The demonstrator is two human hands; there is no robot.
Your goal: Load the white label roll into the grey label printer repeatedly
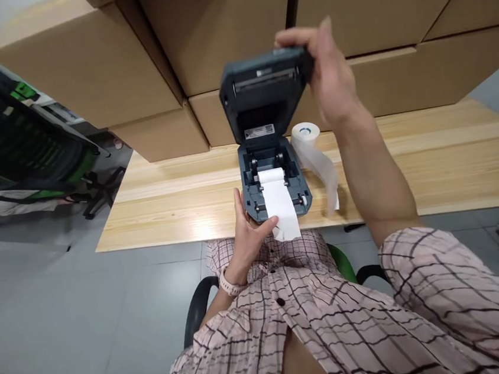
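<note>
A grey label printer (248, 178) stands open at the front edge of a wooden table (171, 201). Its lid (262, 93) is tipped up, and my right hand (327, 74) grips the lid's top right corner. A white paper roll sits inside the printer, with a paper strip (280, 204) drawn out over the front. My left hand (248, 235) holds the printer's front left corner, its thumb on the strip's lower end. A second white paper roll (306, 132) stands just right of the printer, its loose tail trailing toward the table edge.
Large cardboard boxes (129, 63) are stacked along the back of the table, right behind the printer. A black and green office chair (17, 146) stands on the grey floor to the left. I sit in a chair with green and black armrests (200, 308).
</note>
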